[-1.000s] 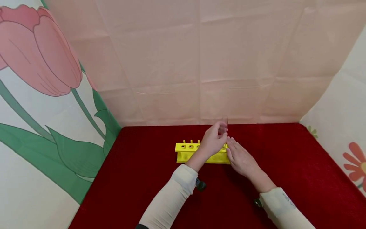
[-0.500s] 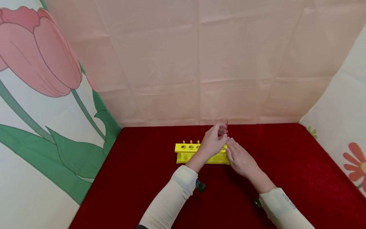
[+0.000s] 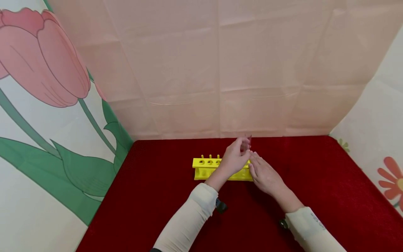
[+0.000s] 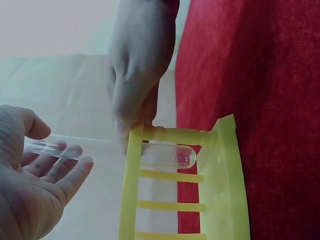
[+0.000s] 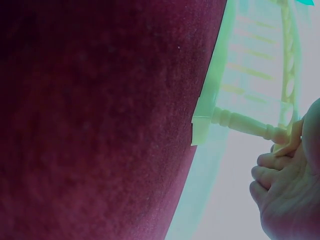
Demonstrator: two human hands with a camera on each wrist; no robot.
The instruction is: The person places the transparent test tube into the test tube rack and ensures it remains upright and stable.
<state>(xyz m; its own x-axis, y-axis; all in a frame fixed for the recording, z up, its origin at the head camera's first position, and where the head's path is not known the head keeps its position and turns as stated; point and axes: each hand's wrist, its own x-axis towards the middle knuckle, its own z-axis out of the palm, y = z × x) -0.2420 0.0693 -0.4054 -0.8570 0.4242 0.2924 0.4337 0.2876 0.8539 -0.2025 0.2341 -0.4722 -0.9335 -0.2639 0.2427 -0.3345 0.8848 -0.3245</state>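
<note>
A clear test tube (image 4: 181, 156) runs through the end hole of a yellow test tube rack (image 3: 204, 172). Its rounded bottom hangs between the rack's two plates, just short of the lower one in the left wrist view. My left hand (image 3: 233, 159) holds the tube's upper part, thumb on one side and fingers curled on the other. The tube's top (image 3: 250, 138) shows beyond those fingers in the head view. At the rack's right end my right hand (image 3: 267, 176) grips the edge of the upper plate, as the right wrist view (image 5: 287, 192) also shows.
The rack stands on a table with a dark red cloth (image 3: 151, 206). Upright pegs (image 3: 210, 156) line its far side. A pale pink cloth backdrop (image 3: 189, 70) hangs behind the table, with flower-printed panels at both sides.
The test tube has slid lower through the rack, its top sinking behind my left fingers. The left hand has hardly moved, and the right hand stays at the rack's end.
</note>
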